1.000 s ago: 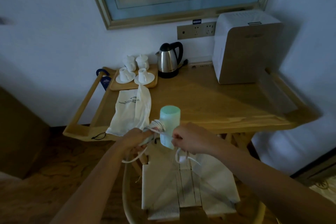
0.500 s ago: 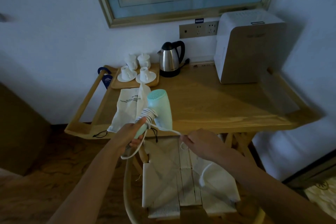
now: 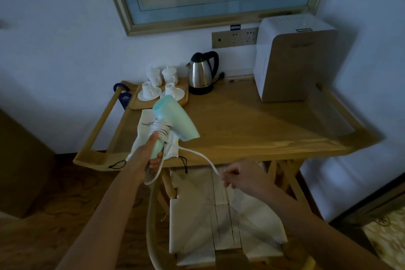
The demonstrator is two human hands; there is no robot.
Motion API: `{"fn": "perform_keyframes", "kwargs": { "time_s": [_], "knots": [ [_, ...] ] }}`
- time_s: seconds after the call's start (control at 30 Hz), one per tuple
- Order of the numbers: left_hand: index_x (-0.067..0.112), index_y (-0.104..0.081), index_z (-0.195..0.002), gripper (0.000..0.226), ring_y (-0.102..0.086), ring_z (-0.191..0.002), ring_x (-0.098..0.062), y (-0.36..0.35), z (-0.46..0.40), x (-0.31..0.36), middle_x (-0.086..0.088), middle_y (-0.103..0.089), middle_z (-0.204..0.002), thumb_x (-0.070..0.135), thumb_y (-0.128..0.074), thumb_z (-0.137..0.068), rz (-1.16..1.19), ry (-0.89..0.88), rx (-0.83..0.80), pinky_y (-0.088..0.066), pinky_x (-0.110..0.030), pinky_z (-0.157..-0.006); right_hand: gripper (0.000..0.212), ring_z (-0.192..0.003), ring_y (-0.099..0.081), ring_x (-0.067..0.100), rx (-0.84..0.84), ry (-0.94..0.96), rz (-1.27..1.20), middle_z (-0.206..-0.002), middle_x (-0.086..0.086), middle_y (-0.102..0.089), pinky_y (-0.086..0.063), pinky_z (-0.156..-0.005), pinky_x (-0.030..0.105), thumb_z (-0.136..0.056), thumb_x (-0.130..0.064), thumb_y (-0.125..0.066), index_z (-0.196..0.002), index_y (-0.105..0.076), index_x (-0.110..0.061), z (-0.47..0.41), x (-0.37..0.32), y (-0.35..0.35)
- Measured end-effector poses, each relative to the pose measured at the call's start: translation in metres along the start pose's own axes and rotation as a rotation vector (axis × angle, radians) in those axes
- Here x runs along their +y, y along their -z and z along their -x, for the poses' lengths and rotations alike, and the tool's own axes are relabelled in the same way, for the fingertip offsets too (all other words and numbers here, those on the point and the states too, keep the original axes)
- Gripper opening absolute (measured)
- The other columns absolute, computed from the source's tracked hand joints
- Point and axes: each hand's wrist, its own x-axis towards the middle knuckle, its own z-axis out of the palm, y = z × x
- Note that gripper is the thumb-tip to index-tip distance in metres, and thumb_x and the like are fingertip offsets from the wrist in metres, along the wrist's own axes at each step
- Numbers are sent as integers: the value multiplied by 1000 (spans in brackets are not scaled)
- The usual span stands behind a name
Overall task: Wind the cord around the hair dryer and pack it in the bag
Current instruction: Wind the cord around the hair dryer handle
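A mint-green hair dryer [image 3: 175, 120] is held above the table's front left, tilted, with several turns of white cord [image 3: 161, 130] wrapped around the top of its handle. My left hand [image 3: 151, 155] grips the handle from below. The free cord [image 3: 197, 155] runs from the handle down to the right into my right hand [image 3: 243, 176], which pinches it in front of the table edge. A loop of cord hangs below my left hand. The white drawstring bag [image 3: 143, 129] lies flat on the table behind the dryer, partly hidden by it.
The wooden table [image 3: 252, 129] carries a tray with white cups [image 3: 160, 92], a steel kettle [image 3: 202, 72] and a white boxy appliance [image 3: 293, 59]. A chair with a woven white seat [image 3: 219, 215] stands below my hands. A framed picture hangs on the wall.
My left hand has lifted and tilted the dryer up and away. My right hand has pulled the cord out to the right and down, away from the handle.
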Motion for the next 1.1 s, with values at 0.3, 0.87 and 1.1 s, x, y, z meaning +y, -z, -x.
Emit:
{"fn": "perform_keyframes", "kwargs": {
  "time_s": [0.3, 0.87, 1.1],
  "knots": [
    [12, -57, -88, 42, -33, -28, -4, -41, 33, 4, 2, -48, -48, 53, -47, -87, 482, -182, -302, -31, -14, -28, 31, -46, -59, 12, 307, -109, 51, -57, -2, -64, -55, -50, 31, -91, -35, -51, -67, -63, -19, -11, 19, -43],
    [13, -57, -84, 39, -29, -29, -4, -41, 63, 19, 0, -45, -49, 51, -46, -84, 226, -201, -392, -24, -11, -29, 45, -110, -59, 9, -435, 219, -643, -112, -3, -65, -49, -92, 24, -84, -10, -65, -121, -52, -33, -1, -19, -4],
    [14, -57, -82, 42, -32, -29, -4, -44, 74, 14, 1, -47, -48, 55, -49, -77, 139, -159, -405, -26, -12, -29, 25, -48, -35, 6, -374, 215, -916, -53, -6, -38, -34, -51, 17, -82, -40, -63, -64, -61, -24, -1, -13, -16]
  ]
}}
